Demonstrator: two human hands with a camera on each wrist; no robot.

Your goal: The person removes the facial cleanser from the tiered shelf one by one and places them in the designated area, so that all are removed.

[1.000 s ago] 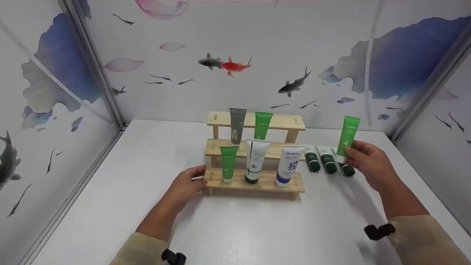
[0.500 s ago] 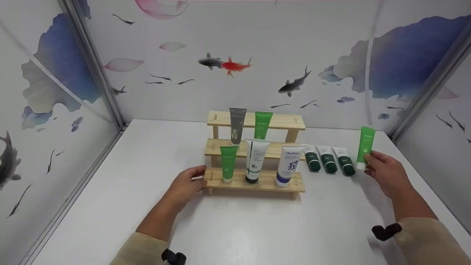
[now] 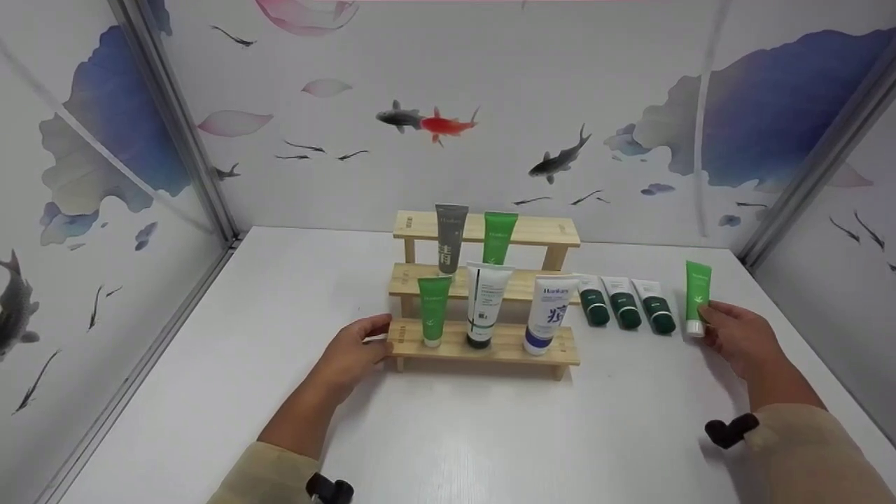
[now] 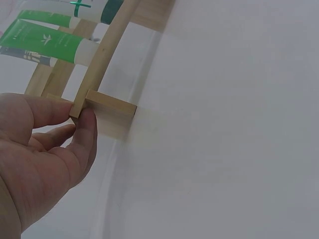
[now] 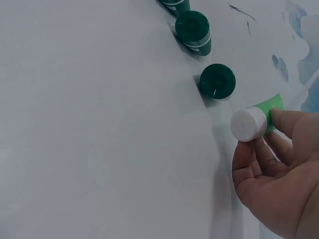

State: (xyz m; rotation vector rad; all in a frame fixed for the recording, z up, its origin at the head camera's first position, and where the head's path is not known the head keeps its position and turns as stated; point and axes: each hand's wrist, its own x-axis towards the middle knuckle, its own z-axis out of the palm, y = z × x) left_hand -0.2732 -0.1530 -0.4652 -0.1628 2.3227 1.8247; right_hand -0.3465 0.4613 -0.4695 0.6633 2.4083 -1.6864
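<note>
My right hand [image 3: 742,343] pinches a green squeeze tube [image 3: 698,290] near its white cap, right of three white tubes with dark green caps [image 3: 656,308] lying on the table. In the right wrist view the tube's white cap [image 5: 247,124] faces the camera. My left hand [image 3: 353,353] grips the left end of the bottom step of a three-step wooden display rack [image 3: 507,353], thumb above and finger below. That step bears a small green tube [image 3: 434,311], a white tube with a black cap [image 3: 488,308] and a white tube with a blue cap [image 3: 549,315].
On the rack's middle step, farther back, stand a grey tube [image 3: 450,238] and another green tube [image 3: 499,238]. The white table [image 3: 490,441] is bounded by printed walls [image 3: 315,196] at the back and both sides.
My right hand has carried the green tube rightward, past the third dark-capped tube, and lowered it toward the table. The left hand and the rack have stayed in place.
</note>
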